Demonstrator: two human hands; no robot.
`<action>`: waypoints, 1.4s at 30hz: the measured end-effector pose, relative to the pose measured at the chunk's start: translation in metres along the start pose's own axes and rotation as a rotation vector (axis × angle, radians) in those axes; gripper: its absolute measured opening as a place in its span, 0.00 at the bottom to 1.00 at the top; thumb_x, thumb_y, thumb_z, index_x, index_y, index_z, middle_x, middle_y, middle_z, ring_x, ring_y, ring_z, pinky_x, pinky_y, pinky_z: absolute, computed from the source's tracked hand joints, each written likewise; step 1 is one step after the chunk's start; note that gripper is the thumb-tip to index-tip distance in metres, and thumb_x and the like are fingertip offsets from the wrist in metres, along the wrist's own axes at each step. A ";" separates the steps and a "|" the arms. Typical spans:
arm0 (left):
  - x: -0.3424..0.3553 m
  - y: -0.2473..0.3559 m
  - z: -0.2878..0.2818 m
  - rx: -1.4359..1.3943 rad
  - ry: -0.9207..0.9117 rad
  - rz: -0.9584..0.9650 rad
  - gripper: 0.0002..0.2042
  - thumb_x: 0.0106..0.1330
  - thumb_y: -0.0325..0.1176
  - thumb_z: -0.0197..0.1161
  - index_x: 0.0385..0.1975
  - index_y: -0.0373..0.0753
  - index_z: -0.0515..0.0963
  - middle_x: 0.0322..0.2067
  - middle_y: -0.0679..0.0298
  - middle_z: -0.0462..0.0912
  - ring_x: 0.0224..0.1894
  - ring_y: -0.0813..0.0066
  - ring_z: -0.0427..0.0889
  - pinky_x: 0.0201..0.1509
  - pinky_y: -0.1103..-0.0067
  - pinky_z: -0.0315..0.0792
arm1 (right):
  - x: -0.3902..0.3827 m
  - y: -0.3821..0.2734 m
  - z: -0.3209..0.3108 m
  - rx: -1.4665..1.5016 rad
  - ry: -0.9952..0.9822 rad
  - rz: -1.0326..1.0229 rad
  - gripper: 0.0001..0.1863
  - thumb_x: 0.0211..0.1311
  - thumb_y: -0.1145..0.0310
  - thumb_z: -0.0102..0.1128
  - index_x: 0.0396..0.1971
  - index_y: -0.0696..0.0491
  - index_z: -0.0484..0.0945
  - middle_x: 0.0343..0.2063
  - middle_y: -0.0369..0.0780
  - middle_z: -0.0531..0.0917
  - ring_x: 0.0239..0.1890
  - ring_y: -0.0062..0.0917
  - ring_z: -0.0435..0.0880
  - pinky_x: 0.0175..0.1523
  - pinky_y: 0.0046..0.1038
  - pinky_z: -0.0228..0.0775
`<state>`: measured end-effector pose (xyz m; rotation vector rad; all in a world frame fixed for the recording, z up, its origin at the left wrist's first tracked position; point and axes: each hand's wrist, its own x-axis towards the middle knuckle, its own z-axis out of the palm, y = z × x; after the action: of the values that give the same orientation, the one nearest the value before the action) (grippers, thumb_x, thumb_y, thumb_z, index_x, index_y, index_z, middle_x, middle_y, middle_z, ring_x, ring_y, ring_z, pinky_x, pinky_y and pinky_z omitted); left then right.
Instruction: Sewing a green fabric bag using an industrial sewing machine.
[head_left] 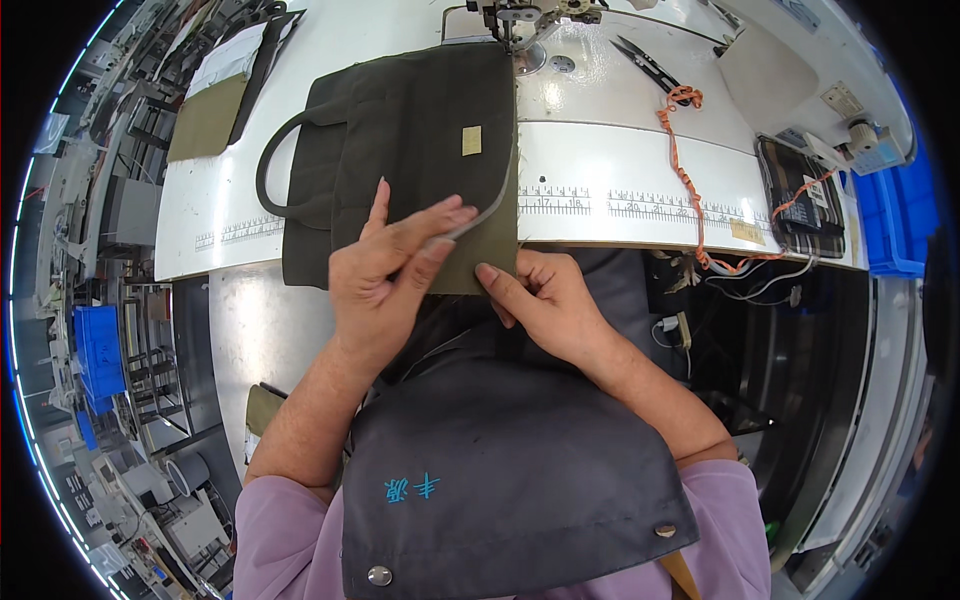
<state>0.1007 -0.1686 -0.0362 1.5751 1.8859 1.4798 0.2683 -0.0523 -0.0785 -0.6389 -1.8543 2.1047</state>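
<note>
A dark olive fabric bag panel [415,110] lies on the white sewing table, a loop handle [270,165] at its left side and a small pale yellow patch [472,141] on its face. My left hand [385,265] pinches the lifted edge of the upper layer between thumb and fingers, little finger stretched out. Beneath it shows a lighter olive layer [470,262]. That layer's near right corner is held by my right hand [538,295], thumb on top and fingers curled under. The panel's far right corner reaches the sewing machine's presser foot [512,42].
Thread snips [648,65] on an orange coiled cord [680,160] lie at the right, beside the machine body [775,75]. Rulers [650,207] run along the table's front. Other fabric pieces [215,110] sit at the far left. A dark plaid item [800,215] rests at the right edge.
</note>
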 end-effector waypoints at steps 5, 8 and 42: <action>0.001 -0.004 0.001 0.177 -0.006 0.166 0.13 0.67 0.29 0.68 0.51 0.43 0.86 0.49 0.64 0.89 0.60 0.65 0.85 0.79 0.50 0.48 | 0.000 0.004 0.000 0.079 -0.057 -0.051 0.21 0.79 0.62 0.55 0.22 0.57 0.74 0.16 0.32 0.78 0.20 0.12 0.72 0.27 0.22 0.64; -0.002 -0.007 0.010 0.434 -0.157 0.348 0.16 0.64 0.33 0.71 0.52 0.46 0.85 0.52 0.66 0.88 0.61 0.67 0.83 0.79 0.52 0.52 | -0.002 0.008 -0.002 0.098 -0.084 -0.087 0.18 0.78 0.65 0.54 0.25 0.57 0.77 0.17 0.32 0.79 0.21 0.12 0.74 0.28 0.21 0.65; -0.011 -0.014 0.001 0.568 -0.150 0.490 0.12 0.56 0.26 0.71 0.40 0.39 0.79 0.53 0.61 0.87 0.62 0.63 0.83 0.73 0.55 0.65 | 0.006 -0.053 -0.034 -1.242 0.185 -1.136 0.12 0.44 0.69 0.66 0.33 0.52 0.84 0.37 0.33 0.84 0.41 0.23 0.83 0.38 0.25 0.72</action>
<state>0.0974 -0.1759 -0.0517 2.4688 2.0331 0.9608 0.2754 -0.0121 -0.0306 0.1109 -2.3495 0.1144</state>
